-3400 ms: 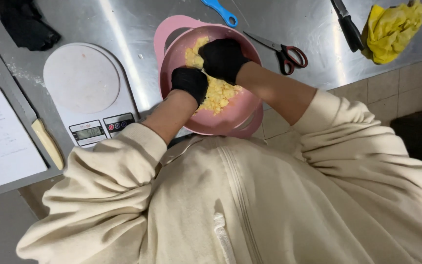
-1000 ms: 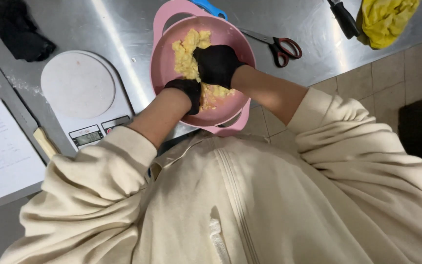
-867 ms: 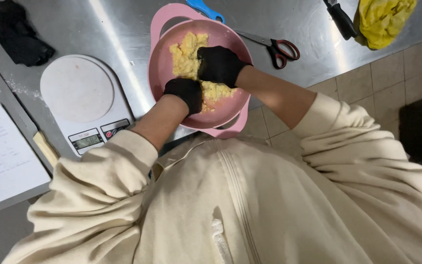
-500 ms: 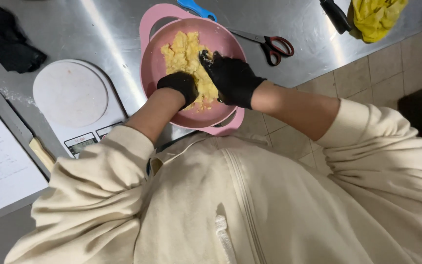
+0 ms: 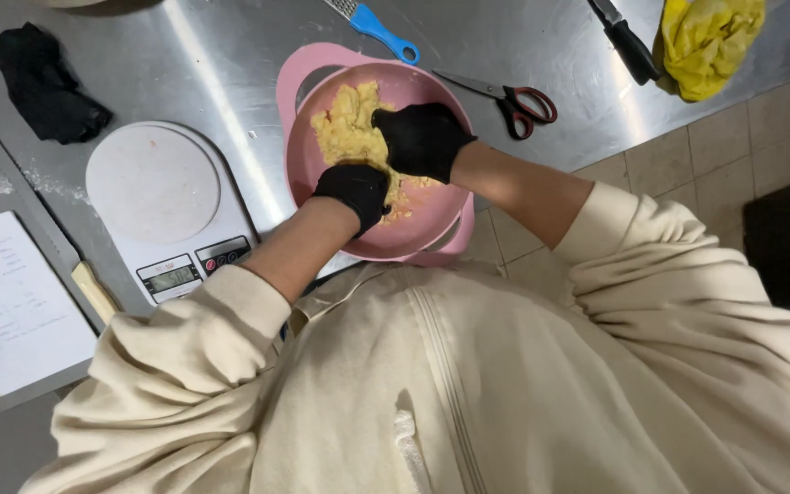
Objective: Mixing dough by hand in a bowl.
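- The pink mixing bowl (image 5: 432,215) overhangs the counter's near edge; hard pressing could tip it off.
- Left gloved hand (image 5: 354,190) and right gloved hand (image 5: 421,139), fingers curled into yellow dough (image 5: 349,128), could fling crumbs toward the kitchen scale (image 5: 162,210).

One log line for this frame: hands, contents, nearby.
left hand: in dough | right hand: on dough | pink bowl: on steel counter | scale: left of bowl

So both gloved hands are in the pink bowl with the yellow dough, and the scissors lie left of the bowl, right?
Not quite: the head view shows the scissors right of the pink bowl. Both the left hand and right hand are in the yellow dough.
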